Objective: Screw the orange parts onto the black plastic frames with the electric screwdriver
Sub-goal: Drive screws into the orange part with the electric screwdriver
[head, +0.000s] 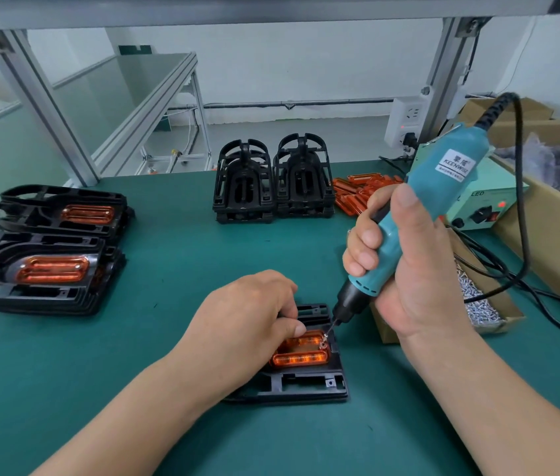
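A black plastic frame [306, 386] lies on the green mat at the near centre, with an orange part [300, 355] seated in it. My left hand [247, 331] rests on the frame, its thumb and fingers curled down onto the orange part's upper edge. My right hand [405, 269] grips the teal electric screwdriver [443, 187], tilted, with its bit tip on a screw [323, 344] at the orange part's right end. Much of the frame's left side is hidden under my left hand.
Two stacks of frames fitted with orange parts [48, 266] lie at the left. Two stacks of bare black frames [271, 183] stand at the back, loose orange parts [357, 194] beside them. A cardboard box of screws [477, 304], the power unit [484, 207] and its cable are at the right.
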Demonstrator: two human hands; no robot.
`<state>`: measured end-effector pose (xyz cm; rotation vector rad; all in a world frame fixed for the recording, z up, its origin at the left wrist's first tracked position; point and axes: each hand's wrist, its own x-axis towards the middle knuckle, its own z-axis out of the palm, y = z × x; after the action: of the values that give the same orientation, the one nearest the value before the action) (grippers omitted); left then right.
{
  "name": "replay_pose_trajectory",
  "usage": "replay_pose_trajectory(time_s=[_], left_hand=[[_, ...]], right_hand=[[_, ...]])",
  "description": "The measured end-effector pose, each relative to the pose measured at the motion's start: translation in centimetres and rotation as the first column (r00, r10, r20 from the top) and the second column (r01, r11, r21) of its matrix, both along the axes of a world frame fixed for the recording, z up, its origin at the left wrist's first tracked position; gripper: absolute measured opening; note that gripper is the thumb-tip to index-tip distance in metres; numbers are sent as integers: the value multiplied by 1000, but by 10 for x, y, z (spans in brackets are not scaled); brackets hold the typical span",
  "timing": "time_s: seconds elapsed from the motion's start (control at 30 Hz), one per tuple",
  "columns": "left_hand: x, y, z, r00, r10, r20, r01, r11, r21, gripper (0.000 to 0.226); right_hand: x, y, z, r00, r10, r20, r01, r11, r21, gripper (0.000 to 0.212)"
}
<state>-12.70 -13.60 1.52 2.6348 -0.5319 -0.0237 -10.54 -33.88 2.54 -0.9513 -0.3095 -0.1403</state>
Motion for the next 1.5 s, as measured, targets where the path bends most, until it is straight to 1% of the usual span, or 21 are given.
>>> replay_pose_trajectory(time_s=[0.1, 0.27, 0.47, 0.67, 0.8, 1.3, 1.5], left_hand=[[-1, -1, -1, 999, -45, 2, 44, 998, 36, 21], [0, -2, -3, 995, -97, 19, 95, 991, 90, 22], [4, -3, -5, 991, -135, -2, 135, 987, 85, 19], [4, -3, -6, 990, -139, -22, 141, 987, 73, 23], [4, -4, -7, 990, -141, -17, 142, 986, 86, 27], [5, -4, -7, 988, -154, -20, 155, 985, 80, 27], [5, -4, -8, 989, -146, -25, 147, 987, 66, 29]], right_hand=[[-2, 2, 1, 1000, 19, -1, -19, 1000, -19, 43], [-5, 5, 3, 999, 52, 5, -51, 998, -38, 43], [-9, 9, 7, 990, 131, 45, -126, 988, -93, 42], [-11, 18, 12, 984, 169, 58, -157, 972, -177, 52], [-12, 17, 14, 981, 184, 65, -166, 962, -215, 52], [-14, 22, 14, 979, 184, 92, -156, 957, -245, 49], [-14, 24, 12, 977, 175, 122, -140, 957, -254, 41]])
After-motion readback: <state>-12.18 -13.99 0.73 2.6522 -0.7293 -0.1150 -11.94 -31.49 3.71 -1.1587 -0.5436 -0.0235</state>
